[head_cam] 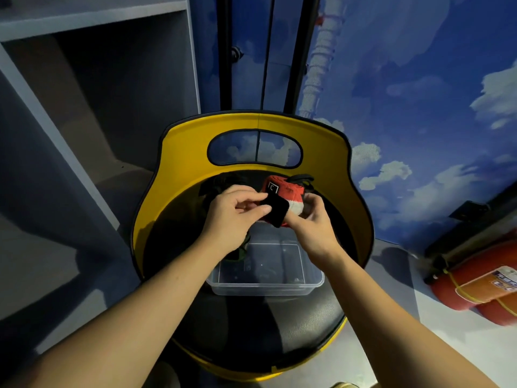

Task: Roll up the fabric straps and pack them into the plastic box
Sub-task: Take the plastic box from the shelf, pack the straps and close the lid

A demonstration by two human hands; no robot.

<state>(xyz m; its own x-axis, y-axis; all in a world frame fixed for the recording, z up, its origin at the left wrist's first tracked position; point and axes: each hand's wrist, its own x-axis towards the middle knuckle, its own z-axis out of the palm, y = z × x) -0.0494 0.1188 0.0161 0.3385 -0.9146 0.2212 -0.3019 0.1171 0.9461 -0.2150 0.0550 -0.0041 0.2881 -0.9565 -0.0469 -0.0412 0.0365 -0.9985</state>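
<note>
- Red and white fabric, wound into a thick roll [282, 196], is held above the black seat of a yellow chair [361, 208], with its black fastening tab [275, 211] standing loose at the near side.
- The roll is gripped from the right by the right hand [313, 222], whose fingers are curled round it; the tab is pinched between thumb and fingertips of the left hand [235, 211]. Both hands are thus clamped on the same strap and almost touch each other.
- The step in hand is judged to be the closing of the roll. It is best done by keeping the windings squeezed tight in the right hand while the tab is drawn taut round the roll and pressed flat onto the fabric, so that nothing springs loose.
- The layers should be kept level at the edges, or the roll may telescope when released.
- The clear plastic box [265, 285] stands on the seat directly below and nearer than the hands; dark items can be made out inside it, though what they are cannot be told.
- A dark strap [240, 252] lies partly hidden under the left wrist at the far left corner of the box; whether it is rolled cannot be told.
- More dark straps [221, 182] lie on the seat beyond the hands.
</note>
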